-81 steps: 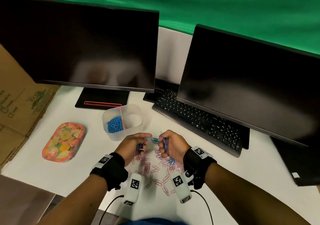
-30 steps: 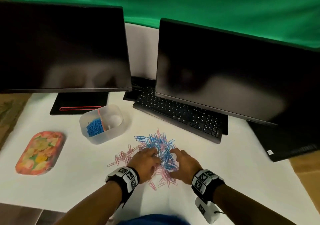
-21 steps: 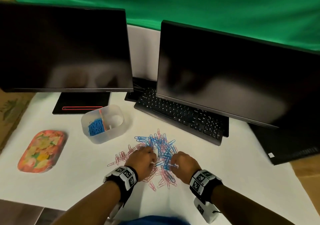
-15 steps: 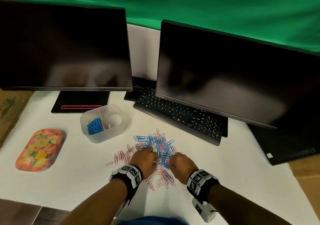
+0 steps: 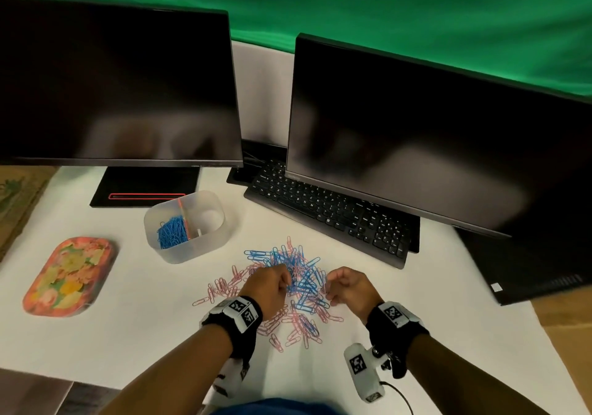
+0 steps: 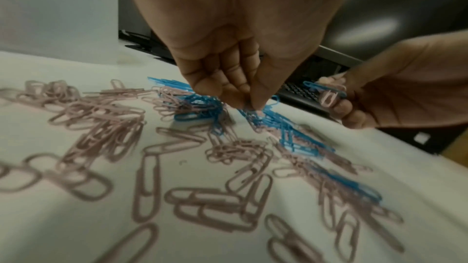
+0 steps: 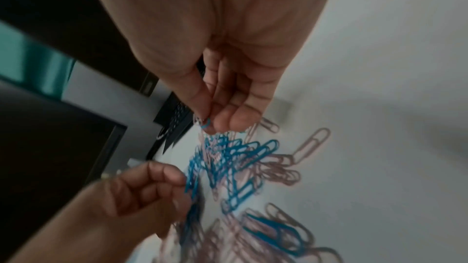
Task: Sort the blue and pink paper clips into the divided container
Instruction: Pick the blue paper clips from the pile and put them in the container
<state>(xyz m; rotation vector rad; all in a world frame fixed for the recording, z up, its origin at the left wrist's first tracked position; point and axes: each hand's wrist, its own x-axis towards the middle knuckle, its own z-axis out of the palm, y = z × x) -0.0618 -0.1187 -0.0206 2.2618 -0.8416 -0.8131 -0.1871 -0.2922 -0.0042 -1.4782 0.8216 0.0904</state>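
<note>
Both hands work the mixed paper clips [image 5: 298, 283] on the desk [image 5: 153, 312]: left hand [image 5: 270, 286] pinches blue clips, right hand [image 5: 349, 288] pinches blue and pink together. Tangled pink ones could ride into the container [image 5: 187, 225], whose left compartment holds blue.

Nothing legible in any of your three views. The keyboard [image 5: 330, 213] shows white key legends, but they are too small and soft to read as letters. Your wrist bands [image 5: 242, 309] and the wrist camera housing [image 5: 359, 363] carry black-and-white square fiducial markers, patterns only, no characters. A small white sticker [image 5: 496, 286] on the right monitor's lower bezel is unreadable. Both wrist views are blurred.
</note>
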